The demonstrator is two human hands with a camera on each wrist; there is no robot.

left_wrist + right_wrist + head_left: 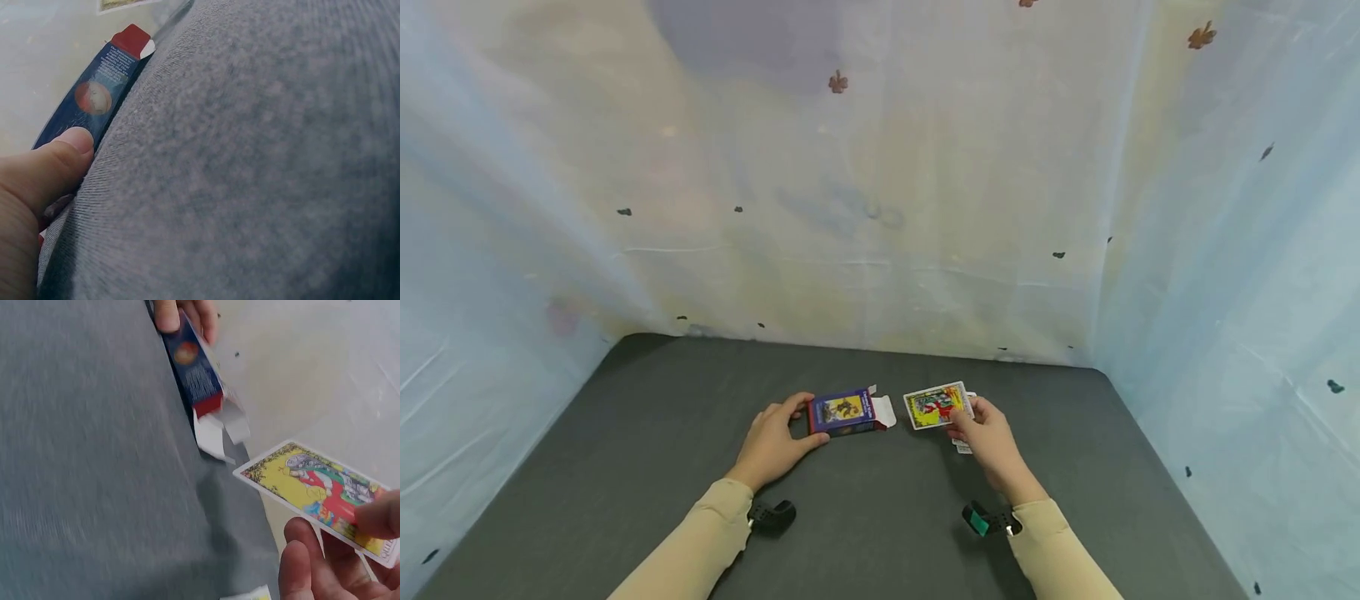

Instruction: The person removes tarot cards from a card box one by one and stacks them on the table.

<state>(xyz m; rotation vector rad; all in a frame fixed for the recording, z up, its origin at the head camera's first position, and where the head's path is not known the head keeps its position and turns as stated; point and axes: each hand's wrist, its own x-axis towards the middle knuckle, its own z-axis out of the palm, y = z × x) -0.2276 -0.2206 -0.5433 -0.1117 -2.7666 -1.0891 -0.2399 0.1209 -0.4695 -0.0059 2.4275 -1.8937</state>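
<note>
A small dark blue card box [841,411] lies on the grey table, its white-lined flaps [210,436] standing out at the right end. My left hand [772,440] grips the box's left end, with the thumb [74,147] against its printed narrow side. To the right, my right hand [988,442] pinches a tarot card [315,494] between thumb and fingers. The card is yellow with a red-robed figure and a white border, and is held tilted above the table. Beneath that hand, another card [962,447] shows partly, the rest hidden by the hand.
Grey cloth covers the table [865,517]. Pale plastic sheeting [880,167] with small leaf prints rises behind it and along both sides. A black strap [772,517] is on the left wrist and another strap [988,518] on the right.
</note>
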